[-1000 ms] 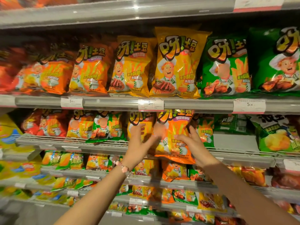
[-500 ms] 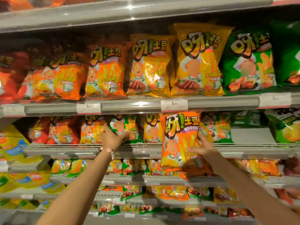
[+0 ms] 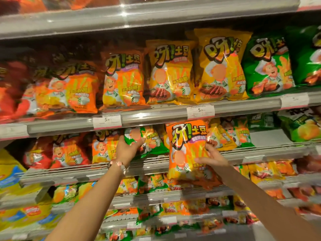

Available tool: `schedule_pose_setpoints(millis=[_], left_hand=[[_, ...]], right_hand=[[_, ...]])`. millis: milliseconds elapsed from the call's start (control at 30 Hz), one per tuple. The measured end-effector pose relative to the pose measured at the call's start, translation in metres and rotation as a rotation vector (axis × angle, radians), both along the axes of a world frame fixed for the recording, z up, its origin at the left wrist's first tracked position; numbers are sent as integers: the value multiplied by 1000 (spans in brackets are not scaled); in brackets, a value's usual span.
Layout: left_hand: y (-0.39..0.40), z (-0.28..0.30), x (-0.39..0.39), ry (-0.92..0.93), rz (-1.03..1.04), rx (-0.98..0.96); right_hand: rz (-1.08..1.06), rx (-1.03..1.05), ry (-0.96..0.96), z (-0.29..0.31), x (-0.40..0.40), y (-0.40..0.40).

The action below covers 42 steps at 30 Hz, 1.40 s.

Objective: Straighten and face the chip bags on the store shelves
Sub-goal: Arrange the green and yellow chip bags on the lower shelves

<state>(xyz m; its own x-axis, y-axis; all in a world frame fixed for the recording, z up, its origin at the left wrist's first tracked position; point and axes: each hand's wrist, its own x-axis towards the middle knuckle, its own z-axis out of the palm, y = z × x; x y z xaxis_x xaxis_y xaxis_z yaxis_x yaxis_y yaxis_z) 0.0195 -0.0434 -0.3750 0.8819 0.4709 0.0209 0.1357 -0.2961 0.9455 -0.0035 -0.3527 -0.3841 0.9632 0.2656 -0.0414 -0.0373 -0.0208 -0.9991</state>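
My right hand (image 3: 212, 156) grips the right edge of a large orange chip bag (image 3: 186, 150), which hangs upright in front of the middle shelf (image 3: 152, 164), its lower half below the shelf edge. My left hand (image 3: 126, 150) grips a green chip bag (image 3: 149, 138) that stands on that shelf just left of the orange one. More orange and red bags (image 3: 69, 152) line the shelf to the left. Yellow and green bags (image 3: 231, 134) stand to the right of the held bag.
The shelf above carries upright orange (image 3: 124, 79), yellow (image 3: 220, 66) and green bags (image 3: 267, 65) behind a rail with price tags (image 3: 200, 111). A gap (image 3: 267, 136) shows on the middle shelf at right. Lower shelves (image 3: 156, 193) hold several smaller bags.
My left hand left the orange bag, moved left and took hold of the green bag. My right hand drew the orange bag forward off the shelf and holds it alone.
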Motion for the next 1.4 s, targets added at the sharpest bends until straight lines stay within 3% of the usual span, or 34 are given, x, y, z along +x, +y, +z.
schedule_pose_setpoints(millis=[233, 533, 867, 1100, 1300, 1400], left_hand=[[30, 13, -38, -5, -124, 48], [86, 24, -99, -71, -89, -31], [119, 14, -134, -74, 44, -58], [107, 16, -133, -72, -11, -59], [91, 13, -124, -50, -93, -88], [80, 11, -119, -32, -131, -103]], right_hand=[[-169, -17, -28, -6, -7, 27], [16, -102, -38, 8, 4, 99], [-24, -140, -125, 30, 50, 177], [-56, -378, -171, 15, 72, 185], [-13, -464, -198, 11, 70, 175], [-128, -416, -268, 22, 52, 170]])
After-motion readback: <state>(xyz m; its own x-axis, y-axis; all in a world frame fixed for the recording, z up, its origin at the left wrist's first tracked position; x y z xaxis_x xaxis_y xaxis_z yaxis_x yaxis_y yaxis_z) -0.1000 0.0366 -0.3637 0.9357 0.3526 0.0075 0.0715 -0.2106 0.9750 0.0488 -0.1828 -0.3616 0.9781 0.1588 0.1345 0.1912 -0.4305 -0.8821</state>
